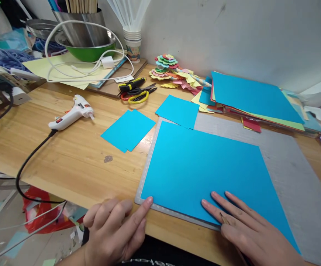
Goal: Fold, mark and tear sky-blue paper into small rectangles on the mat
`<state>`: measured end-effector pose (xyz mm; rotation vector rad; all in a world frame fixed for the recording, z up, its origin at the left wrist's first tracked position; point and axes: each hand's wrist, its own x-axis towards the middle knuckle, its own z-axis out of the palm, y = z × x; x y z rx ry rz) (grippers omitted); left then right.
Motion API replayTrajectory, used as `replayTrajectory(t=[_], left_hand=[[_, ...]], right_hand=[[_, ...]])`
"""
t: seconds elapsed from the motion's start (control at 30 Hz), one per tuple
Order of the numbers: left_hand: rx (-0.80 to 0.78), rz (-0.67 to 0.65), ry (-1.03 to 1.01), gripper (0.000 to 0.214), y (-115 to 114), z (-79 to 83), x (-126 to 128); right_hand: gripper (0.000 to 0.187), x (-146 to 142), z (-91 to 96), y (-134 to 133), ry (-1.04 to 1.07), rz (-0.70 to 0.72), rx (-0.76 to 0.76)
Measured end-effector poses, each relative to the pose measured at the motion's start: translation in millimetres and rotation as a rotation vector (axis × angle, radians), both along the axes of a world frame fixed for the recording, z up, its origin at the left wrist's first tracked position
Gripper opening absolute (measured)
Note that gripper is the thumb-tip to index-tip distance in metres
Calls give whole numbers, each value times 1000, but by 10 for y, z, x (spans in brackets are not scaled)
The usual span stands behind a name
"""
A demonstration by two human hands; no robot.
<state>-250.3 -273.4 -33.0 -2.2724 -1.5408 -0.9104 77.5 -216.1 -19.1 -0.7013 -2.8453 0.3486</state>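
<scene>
A large blue paper sheet (204,166) lies on a grey cutting mat (296,177) on the wooden table (66,155). My right hand (249,229) lies flat on the sheet's near edge, fingers stretched out, holding nothing. My left hand (116,229) rests at the table's front edge, its forefinger tip touching the mat's near left corner by the sheet; the other fingers are loosely curled, with nothing in them.
Two smaller blue paper pieces (128,129) (178,111) lie left of and behind the sheet. A white glue gun (72,112) with a black cord, scissors (138,94), a coloured paper stack (254,99), paper flowers (167,68), a green bowl (90,51) and cups (133,44) sit further back.
</scene>
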Motion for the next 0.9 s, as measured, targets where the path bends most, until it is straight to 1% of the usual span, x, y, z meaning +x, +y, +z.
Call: replayTrajectory(t=[0.07, 0.17, 0.27, 0.37, 0.43, 0.5, 0.6, 0.67, 0.8, 0.9], left_hand=[[-5, 14, -26, 28, -1, -9, 14], [-29, 46, -92, 30, -12, -33, 36], [-26, 54, -100, 33, -8, -35, 41], [-14, 37, -58, 31, 17, -7, 30], [2, 27, -26, 29, 26, 8, 25], [3, 38, -20, 29, 21, 6, 26], [-10, 49, -28, 30, -2, -17, 36], [-2, 16, -3, 29, -5, -22, 43], [-31, -61, 96, 25, 41, 19, 46], [-52, -76, 112, 23, 83, 49, 48]], right_hand=[[39, 11, -1, -5, -13, -15, -36], [43, 32, -17, -27, -45, -32, -48], [39, 48, -41, -48, -32, -87, -84], [35, 54, -50, -52, -21, -174, -111], [34, 51, -36, -52, -27, -206, -108], [34, 41, -10, -56, -47, -199, -83], [30, 17, 26, -66, -88, -149, -7], [27, 3, 40, -71, -105, -119, 30], [30, 8, 37, -77, -107, -110, 15], [33, 40, 3, -86, -111, -114, -5]])
